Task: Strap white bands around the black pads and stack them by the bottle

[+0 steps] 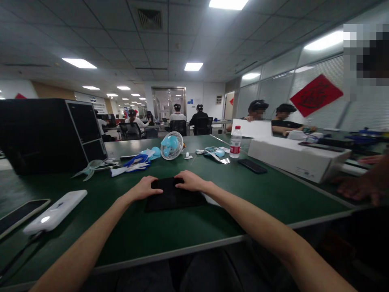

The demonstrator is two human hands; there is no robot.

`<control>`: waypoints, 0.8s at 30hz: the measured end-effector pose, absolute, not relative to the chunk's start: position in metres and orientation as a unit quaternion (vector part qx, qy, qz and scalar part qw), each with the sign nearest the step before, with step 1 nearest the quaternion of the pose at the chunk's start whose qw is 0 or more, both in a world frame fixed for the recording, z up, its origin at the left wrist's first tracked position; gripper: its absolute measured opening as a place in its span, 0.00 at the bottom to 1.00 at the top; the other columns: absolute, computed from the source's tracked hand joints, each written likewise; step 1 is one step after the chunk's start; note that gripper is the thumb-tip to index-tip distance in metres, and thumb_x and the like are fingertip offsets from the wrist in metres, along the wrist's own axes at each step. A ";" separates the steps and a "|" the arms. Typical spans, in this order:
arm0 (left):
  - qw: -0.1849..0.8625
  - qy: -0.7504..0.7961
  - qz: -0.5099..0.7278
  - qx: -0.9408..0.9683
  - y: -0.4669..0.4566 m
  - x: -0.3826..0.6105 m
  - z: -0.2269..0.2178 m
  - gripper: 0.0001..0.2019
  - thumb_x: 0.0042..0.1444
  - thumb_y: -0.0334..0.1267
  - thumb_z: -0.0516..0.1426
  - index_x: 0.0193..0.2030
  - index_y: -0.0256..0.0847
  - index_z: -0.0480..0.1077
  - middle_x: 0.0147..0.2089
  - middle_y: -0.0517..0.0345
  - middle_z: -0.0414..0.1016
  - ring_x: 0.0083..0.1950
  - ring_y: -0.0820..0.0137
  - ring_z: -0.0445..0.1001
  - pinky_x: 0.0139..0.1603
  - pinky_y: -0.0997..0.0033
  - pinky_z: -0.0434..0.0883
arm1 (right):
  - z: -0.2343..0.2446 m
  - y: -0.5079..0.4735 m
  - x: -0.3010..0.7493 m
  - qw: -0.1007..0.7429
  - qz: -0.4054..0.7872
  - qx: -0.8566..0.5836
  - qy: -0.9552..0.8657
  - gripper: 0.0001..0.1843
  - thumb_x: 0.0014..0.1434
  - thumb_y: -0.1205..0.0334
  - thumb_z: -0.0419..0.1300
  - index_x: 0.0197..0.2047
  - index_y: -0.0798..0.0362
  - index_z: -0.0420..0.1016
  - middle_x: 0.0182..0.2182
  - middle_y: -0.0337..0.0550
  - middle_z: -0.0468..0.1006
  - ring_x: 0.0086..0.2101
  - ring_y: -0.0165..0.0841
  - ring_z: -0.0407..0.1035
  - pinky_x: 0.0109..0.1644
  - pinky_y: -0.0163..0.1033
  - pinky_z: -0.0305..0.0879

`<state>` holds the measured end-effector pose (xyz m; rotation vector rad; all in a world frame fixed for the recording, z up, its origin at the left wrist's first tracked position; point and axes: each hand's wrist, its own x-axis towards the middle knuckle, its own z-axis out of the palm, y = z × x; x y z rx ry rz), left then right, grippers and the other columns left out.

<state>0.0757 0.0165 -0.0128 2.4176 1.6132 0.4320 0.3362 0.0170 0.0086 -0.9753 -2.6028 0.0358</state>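
A flat black rectangular sheet [176, 200] lies on the green table in front of me; whether it is cloth, a pouch or a thin pad I cannot tell. My left hand [146, 188] grips its far left part, thumb laid on top. At the far right part, my right hand [191, 181] grips it the same way, thumb pointing inward. The other fingers of both hands are partly hidden. Something white and flat [212, 200] peeks out under my right forearm. Beyond the hands lie blue-and-white gloves [133, 164] and a small fan [172, 146] with light blue blades.
At left are a black computer case [45, 136], a white power bank [57, 211] with a cable and a phone [22, 215]. Rightward stand a water bottle [235, 142], a dark phone [252, 166] and a long white box [298, 158]. A co-worker's hand [361, 186] rests at far right.
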 end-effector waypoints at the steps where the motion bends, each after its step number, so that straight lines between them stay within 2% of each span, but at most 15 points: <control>1: 0.101 0.547 0.147 0.818 0.016 0.076 -0.013 0.40 0.43 0.64 0.56 0.57 0.37 0.65 0.59 0.45 0.66 0.60 0.54 0.63 0.58 0.60 0.62 | 0.009 0.017 0.336 0.179 0.013 -0.346 -0.921 0.24 0.56 0.55 0.60 0.52 0.60 0.73 0.45 0.53 0.76 0.44 0.41 0.69 0.48 0.41 0.63; 14: 0.106 0.546 0.144 0.818 0.016 0.075 -0.012 0.42 0.43 0.66 0.56 0.58 0.36 0.64 0.59 0.45 0.66 0.59 0.54 0.63 0.58 0.60 0.63 | 0.011 0.027 0.345 0.205 0.018 -0.363 -0.909 0.23 0.57 0.52 0.59 0.51 0.58 0.73 0.45 0.51 0.76 0.43 0.38 0.70 0.47 0.38 0.63; 18: 0.120 0.549 0.146 0.814 0.018 0.074 -0.014 0.41 0.43 0.65 0.56 0.58 0.38 0.64 0.60 0.45 0.64 0.61 0.54 0.61 0.58 0.60 0.62 | 0.014 0.055 0.375 0.236 -0.024 -0.485 -0.842 0.23 0.59 0.52 0.56 0.50 0.59 0.74 0.44 0.53 0.76 0.44 0.38 0.69 0.48 0.37 0.61; 22: 0.121 0.545 0.153 0.815 0.018 0.075 -0.015 0.40 0.43 0.64 0.56 0.58 0.38 0.64 0.59 0.45 0.64 0.60 0.54 0.61 0.60 0.59 0.60 | 0.012 0.081 0.431 0.171 -0.104 -0.645 -0.738 0.21 0.60 0.54 0.54 0.52 0.56 0.73 0.51 0.54 0.71 0.51 0.41 0.63 0.54 0.38 0.55; 24: 0.118 0.540 0.160 0.818 0.017 0.075 -0.015 0.40 0.43 0.64 0.56 0.57 0.37 0.64 0.58 0.44 0.65 0.60 0.54 0.62 0.60 0.59 0.60 | 0.008 0.089 0.459 0.156 -0.112 -0.681 -0.707 0.22 0.60 0.57 0.54 0.53 0.59 0.73 0.53 0.60 0.68 0.53 0.46 0.60 0.55 0.43 0.54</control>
